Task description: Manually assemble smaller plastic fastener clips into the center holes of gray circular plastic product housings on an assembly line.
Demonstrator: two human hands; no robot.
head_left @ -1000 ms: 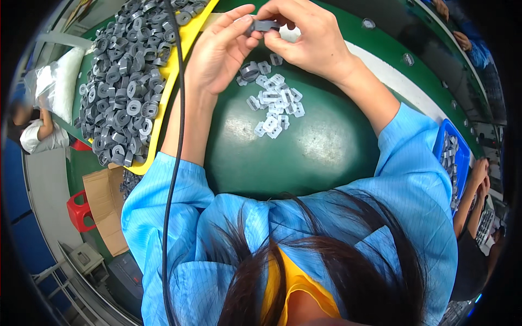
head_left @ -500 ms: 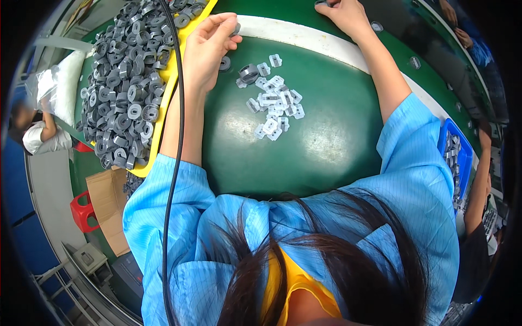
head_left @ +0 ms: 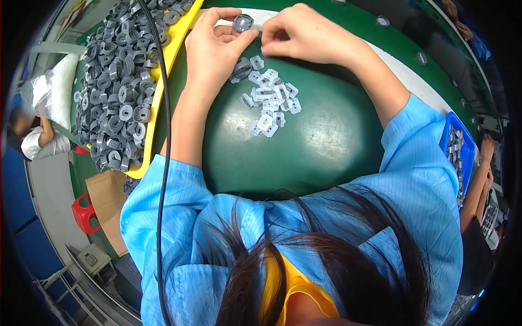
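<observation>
My left hand pinches a grey oval plastic part between thumb and fingers, its face with a pale centre turned up. Close by on the right, my right hand has thumb and fingertips pressed together over the green table. What they hold, if anything, is too small to make out; the two hands are apart. Just below them lies a loose pile of translucent white plastic pieces. Other grey parts sit at the top of that pile, beside my left wrist.
A yellow tray heaped with grey ring parts stands left of my left forearm. A black cable hangs down past it. Beyond a white strip, single parts lie on a green surface. A blue bin and co-workers' arms are at right.
My right hand has come back from the far side, down and left, to beside my left hand. The grey part in my left hand now shows more of its face.
</observation>
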